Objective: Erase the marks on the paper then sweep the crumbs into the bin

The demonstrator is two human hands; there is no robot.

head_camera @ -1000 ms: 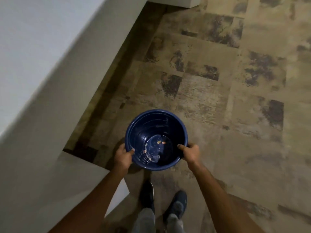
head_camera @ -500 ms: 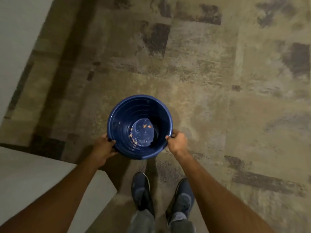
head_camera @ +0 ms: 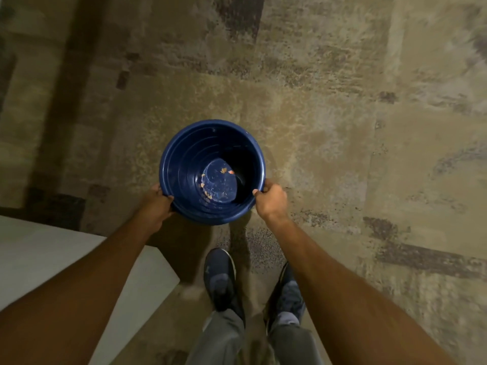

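Both hands, left (head_camera: 155, 204) and right (head_camera: 271, 200), grip the bin (head_camera: 184, 164) rim; tilting it risks spilling crumbs (head_camera: 210, 184) onto the floor (head_camera: 329, 127).

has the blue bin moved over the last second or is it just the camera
Cannot tell for sure. The blue bin sits nearer the white corner, and the far wall has left view, but the head camera tilted down, which could explain both.
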